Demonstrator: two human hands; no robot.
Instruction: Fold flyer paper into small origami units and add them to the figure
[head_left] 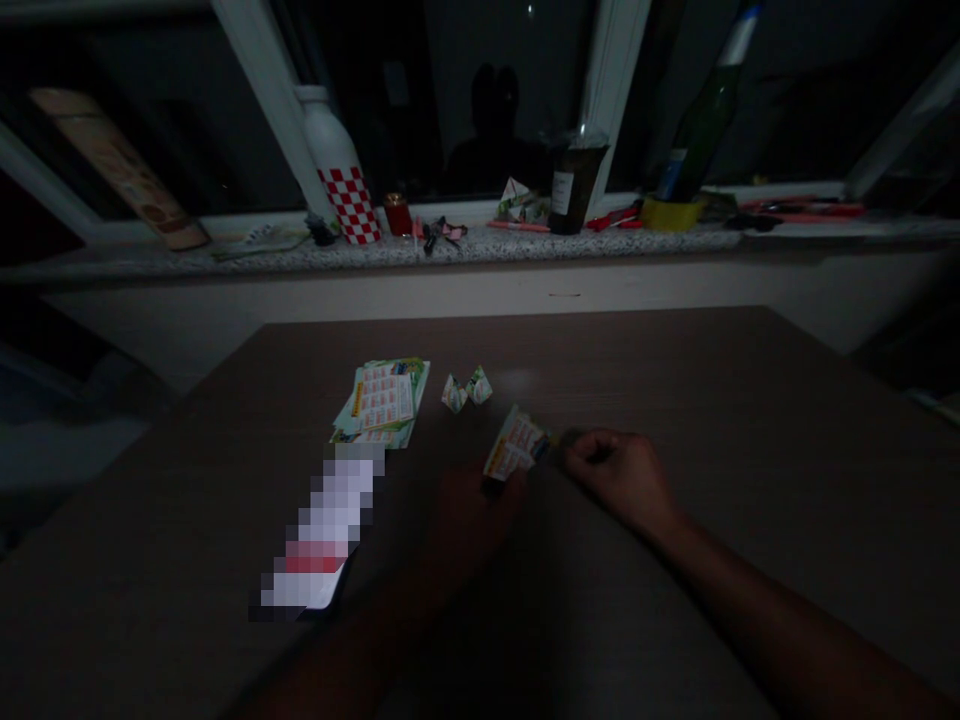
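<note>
My left hand [480, 510] is closed on a printed paper slip [516, 444], white and green with red print, holding it up off the table by its lower edge. Just right of the slip, my right hand [619, 475] has its thumb and fingers pinched together. Whether anything sits in that pinch is too dark and blurred to tell. Beyond my left hand stands a small folded paper piece [466, 390] with two pointed ends. A loose pile of similar printed slips [382, 400] lies to the left.
A lit phone [322, 530], its screen pixelated, lies on the dark wooden table [675, 370] left of my left arm. Along the windowsill [465, 245] stand a checkered bottle [349, 190], a dark cup [576, 185], a green bottle [701, 120] and a tan tumbler [124, 170].
</note>
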